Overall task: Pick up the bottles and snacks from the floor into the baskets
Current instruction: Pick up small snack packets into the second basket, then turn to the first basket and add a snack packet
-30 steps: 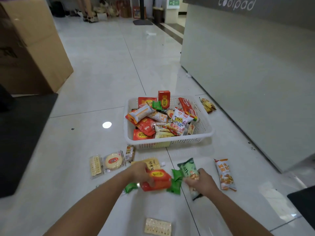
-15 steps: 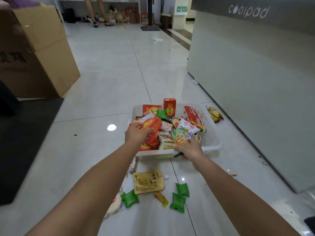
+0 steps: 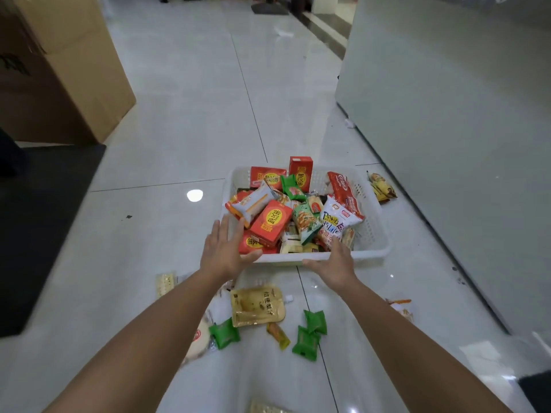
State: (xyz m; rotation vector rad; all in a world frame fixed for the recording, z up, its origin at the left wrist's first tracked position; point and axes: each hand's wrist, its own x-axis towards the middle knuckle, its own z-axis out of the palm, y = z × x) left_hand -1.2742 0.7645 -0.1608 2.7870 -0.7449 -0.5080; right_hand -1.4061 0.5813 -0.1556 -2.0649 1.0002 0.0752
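A white plastic basket (image 3: 374, 234) on the tiled floor is heaped with snack packs. A red box (image 3: 270, 223) and a green peanut pack (image 3: 305, 222) lie on top of the heap near its front. My left hand (image 3: 225, 251) hovers open at the basket's front left corner, holding nothing. My right hand (image 3: 337, 263) is open over the front rim, empty. On the floor in front lie a yellow pouch (image 3: 256, 305), three green sachets (image 3: 310, 332), a small orange pack (image 3: 278, 335), a round cracker pack (image 3: 196, 344) and a biscuit pack (image 3: 164, 283).
A yellow snack pack (image 3: 381, 186) lies right of the basket by the grey counter wall (image 3: 447, 129). Another pack (image 3: 401, 308) peeks out beside my right forearm. A big cardboard box (image 3: 59, 70) stands far left, with a black mat (image 3: 38, 228) beside it.
Both hands carried a red box and a green pack from the floor to the basket, let them go on the heap, and now sit open at its front rim.
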